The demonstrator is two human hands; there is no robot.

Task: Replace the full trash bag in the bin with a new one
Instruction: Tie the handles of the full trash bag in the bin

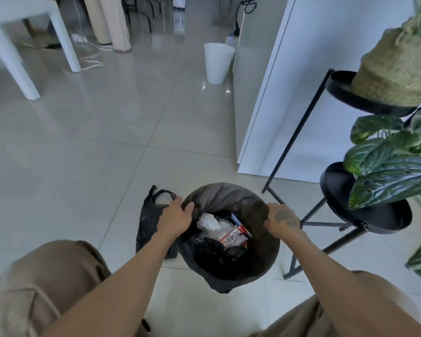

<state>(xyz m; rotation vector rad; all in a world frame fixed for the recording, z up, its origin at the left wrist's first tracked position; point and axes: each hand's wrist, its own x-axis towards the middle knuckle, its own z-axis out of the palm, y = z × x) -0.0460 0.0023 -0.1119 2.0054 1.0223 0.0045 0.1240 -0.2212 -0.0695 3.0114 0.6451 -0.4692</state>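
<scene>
A round bin stands on the tiled floor, lined with a dark trash bag (231, 195) folded over its rim. Inside lie white paper, a red-and-white wrapper (233, 237) and dark scraps. My left hand (174, 218) grips the bag's edge at the left rim. At the right rim, my right hand (283, 221) pinches the bag's edge. A second black bag (148, 222) lies flat on the floor just left of the bin, partly hidden by my left forearm.
A black metal plant stand (365, 215) with leafy plants stands close on the right. A white cabinet panel (314, 93) rises behind the bin. A white bin (216, 63) sits farther back, and white table legs (17, 69) at the far left. Open tiled floor lies ahead.
</scene>
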